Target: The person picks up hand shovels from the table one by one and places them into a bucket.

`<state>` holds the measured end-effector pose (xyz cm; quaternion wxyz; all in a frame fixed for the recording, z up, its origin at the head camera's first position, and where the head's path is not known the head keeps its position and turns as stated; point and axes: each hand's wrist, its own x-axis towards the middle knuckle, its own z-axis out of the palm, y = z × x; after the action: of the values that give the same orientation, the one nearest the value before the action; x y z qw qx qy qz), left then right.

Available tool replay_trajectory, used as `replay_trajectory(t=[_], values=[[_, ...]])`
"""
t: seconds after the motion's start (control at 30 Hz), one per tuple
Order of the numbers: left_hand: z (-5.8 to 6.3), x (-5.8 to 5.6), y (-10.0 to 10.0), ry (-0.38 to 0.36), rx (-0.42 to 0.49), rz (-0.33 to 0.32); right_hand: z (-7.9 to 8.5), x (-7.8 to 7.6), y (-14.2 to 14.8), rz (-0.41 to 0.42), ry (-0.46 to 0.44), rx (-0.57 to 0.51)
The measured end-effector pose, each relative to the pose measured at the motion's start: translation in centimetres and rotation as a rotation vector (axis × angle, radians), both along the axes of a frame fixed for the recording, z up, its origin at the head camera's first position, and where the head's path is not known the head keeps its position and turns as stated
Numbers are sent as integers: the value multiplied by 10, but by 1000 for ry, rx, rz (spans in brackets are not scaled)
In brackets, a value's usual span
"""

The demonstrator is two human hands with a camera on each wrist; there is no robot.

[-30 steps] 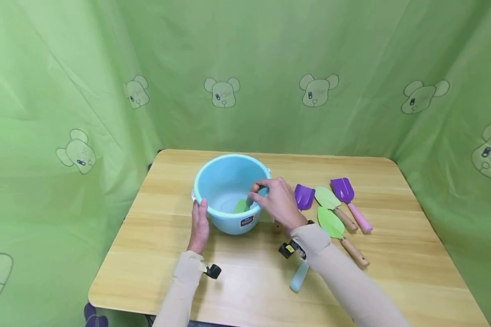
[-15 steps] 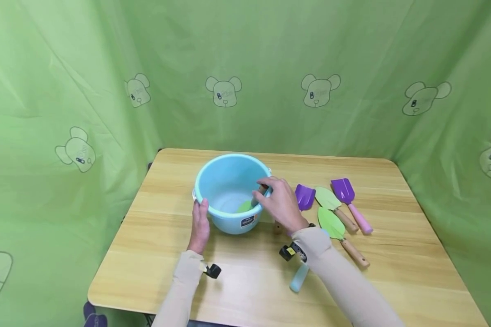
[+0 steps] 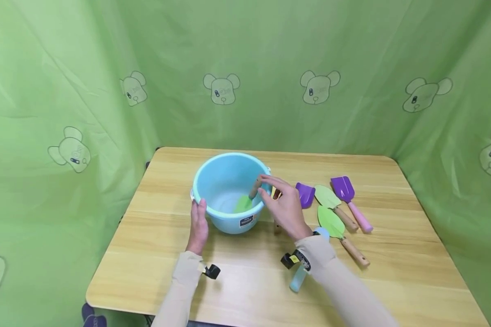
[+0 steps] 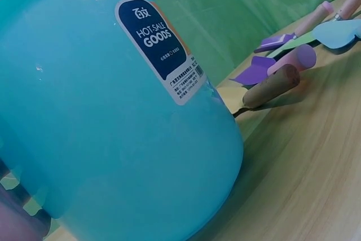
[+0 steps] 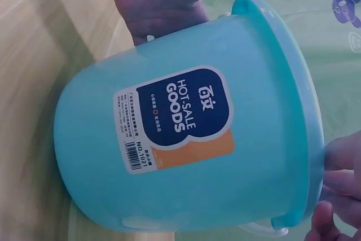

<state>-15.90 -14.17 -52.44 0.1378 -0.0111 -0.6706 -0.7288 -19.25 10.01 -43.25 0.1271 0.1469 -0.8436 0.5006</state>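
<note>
A light blue bucket (image 3: pixel 222 221) stands on the table. Inside it, a green trowel (image 3: pixel 243 205) leans with its wooden handle up toward the right rim. My left hand (image 3: pixel 198 227) rests against the bucket's left side, its thumb near the rim; the right wrist view also shows this left hand (image 5: pixel 163 4) along the wall. My right hand (image 3: pixel 286 210) hovers over the right rim, thumb and fingers spread apart, fingertips close beside the trowel's handle. In the right wrist view, the right hand (image 5: pixel 341 184) shows beyond the rim.
Right of the bucket lie a purple shovel (image 3: pixel 305 195), a pale green trowel (image 3: pixel 327 197), a bright green trowel (image 3: pixel 331 221) and another purple shovel (image 3: pixel 343 189) with a pink handle. A light blue handle (image 3: pixel 298 278) lies partly under my right forearm. The wooden table (image 3: pixel 147 254) is backed by green curtains.
My right hand's fingers have parted from the green trowel's handle, and the hand has shifted slightly right. The trowel now leans inside the bucket. My left hand stays put.
</note>
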Motion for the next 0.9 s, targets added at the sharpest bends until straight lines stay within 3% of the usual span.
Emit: replay_trajectory(t=[0.23,0.33,0.53,0.77,0.9], values=[[0,0,1,-10,3,1,-11,17,25,-83,57,-286],[1,1,2,-5,12,-1,-19,24,40,-151,35,-345],[4,1,1,9,32,0,-23,45,63,-287,-85,-271],[3,1,1,26,34,-17,-68,44,112,-396,-124,-198],[1,0,1,22,33,-14,-77,49,136,-456,-190,-165]])
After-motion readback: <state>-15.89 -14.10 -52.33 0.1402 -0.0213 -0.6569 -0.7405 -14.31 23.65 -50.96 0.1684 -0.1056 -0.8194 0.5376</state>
